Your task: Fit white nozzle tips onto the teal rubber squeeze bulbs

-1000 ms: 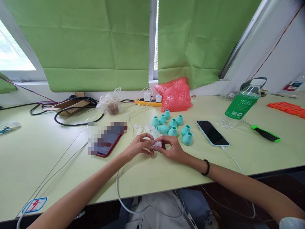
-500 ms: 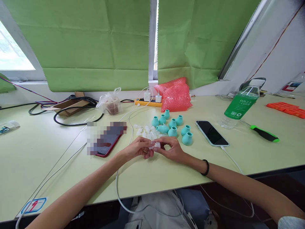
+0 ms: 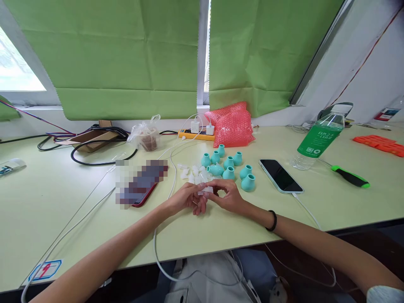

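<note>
Between my two hands, close to the table's near edge, is a small translucent white piece [image 3: 205, 190]. My left hand [image 3: 191, 198] pinches its left side with the thumb on top and fingers curled below. On the other side, my right hand [image 3: 226, 195] grips it between thumb and fingertips. Much of the piece is covered by fingers, so its exact kind cannot be made out. Just beyond my hands lies a heap of similar translucent white pieces [image 3: 195, 173]. Several turquoise bulb-shaped parts with open necks [image 3: 228, 173] stand beside the heap, one lying on its side [image 3: 215, 169].
A red-cased phone [image 3: 145, 195] lies left, a charging phone [image 3: 280, 176] right. Farther right are a green-labelled bottle [image 3: 318, 139] and a screwdriver [image 3: 350, 176]. Red bubble wrap [image 3: 233, 126] and a power strip [image 3: 189, 134] sit behind. A white cable [image 3: 155, 244] crosses the table.
My left fingers have shifted slightly on the white piece, the lower ones dropping and loosening a little. My right hand stays nearly in place; the table objects have not moved.
</note>
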Motion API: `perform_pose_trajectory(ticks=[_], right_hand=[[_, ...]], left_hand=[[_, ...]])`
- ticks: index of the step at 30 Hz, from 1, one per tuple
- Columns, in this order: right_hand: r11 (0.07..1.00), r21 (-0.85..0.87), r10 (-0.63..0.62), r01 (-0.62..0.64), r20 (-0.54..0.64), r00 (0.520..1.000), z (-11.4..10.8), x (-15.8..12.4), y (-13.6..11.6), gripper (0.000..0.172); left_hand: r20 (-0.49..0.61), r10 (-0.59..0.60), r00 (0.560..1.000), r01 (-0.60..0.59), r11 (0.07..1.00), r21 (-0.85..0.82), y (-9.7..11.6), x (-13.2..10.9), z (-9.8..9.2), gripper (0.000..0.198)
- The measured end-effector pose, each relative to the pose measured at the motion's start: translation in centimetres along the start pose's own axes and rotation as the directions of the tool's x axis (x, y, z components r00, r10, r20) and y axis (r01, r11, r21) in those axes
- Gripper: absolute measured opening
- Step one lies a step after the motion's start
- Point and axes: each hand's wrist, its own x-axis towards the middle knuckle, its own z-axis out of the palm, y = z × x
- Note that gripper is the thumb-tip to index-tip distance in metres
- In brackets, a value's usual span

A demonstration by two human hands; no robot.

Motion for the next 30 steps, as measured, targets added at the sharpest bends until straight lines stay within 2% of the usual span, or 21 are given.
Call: perform_pose_trajectory(ticks=[3, 5, 7, 9, 11, 13, 16, 20, 24, 27, 30], right_hand=[[0.995, -0.087, -0.056, 0.057, 0.020, 0.998, -0.5, 0.1, -0.5, 0.022], [0.978, -0.190, -0.096, 0.090, -0.021, 0.995, -1.2, 0.3, -0.8, 0.027], [0.923, -0.371, -0.141, 0.098, -0.089, 0.986, -2.1, 0.8, -1.0, 0.031], [0.793, -0.608, -0.154, 0.034, -0.146, 0.977, -2.9, 1.4, -1.0, 0.034], [0.600, -0.795, -0.098, -0.086, -0.179, 0.979, -3.5, 1.9, -0.9, 0.039], [0.428, -0.888, 0.005, -0.169, -0.184, 0.983, -3.8, 2.2, -0.8, 0.042], [0.298, -0.942, 0.165, -0.154, -0.108, 0.980, -3.7, 2.1, -0.4, 0.037], [0.268, -0.959, 0.269, -0.095, -0.020, 0.963, -3.7, 1.7, 0.3, 0.035], [0.349, -0.932, 0.297, -0.100, 0.009, 0.955, -3.9, 1.7, 0.9, 0.044], [0.405, -0.903, 0.307, -0.140, -0.009, 0.952, -4.0, 1.8, 1.2, 0.043], [0.376, -0.914, 0.357, -0.155, -0.011, 0.934, -4.1, 1.8, 1.4, 0.033]], left_hand=[[-0.029, 0.025, 0.999, -0.025, 1.000, -0.016, 0.1, -0.1, -0.1, 0.036], [-0.102, 0.054, 0.993, -0.057, 0.998, -0.028, 0.3, -0.1, -0.2, 0.033], [-0.197, 0.084, 0.977, -0.092, 0.995, -0.032, 0.4, -0.1, -0.2, 0.033], [-0.269, 0.103, 0.958, -0.113, 0.993, -0.024, 0.5, 0.0, -0.3, 0.034], [-0.308, 0.116, 0.944, -0.127, 0.992, -0.015, 0.6, 0.1, -0.3, 0.035], [-0.314, 0.129, 0.941, -0.137, 0.991, -0.003, 0.6, 0.1, -0.3, 0.035], [-0.298, 0.147, 0.943, -0.141, 0.989, 0.042, 0.5, 0.0, -0.3, 0.033], [-0.310, 0.209, 0.928, -0.175, 0.975, 0.134, 0.6, -0.1, -0.1, 0.026], [-0.336, 0.260, 0.905, -0.203, 0.959, 0.197, 0.5, 0.0, -0.2, 0.023], [-0.352, 0.226, 0.909, -0.178, 0.970, 0.163, 0.3, 0.1, -0.4, 0.031], [-0.366, 0.175, 0.914, -0.159, 0.985, 0.073, 0.3, 0.1, -0.4, 0.042]])
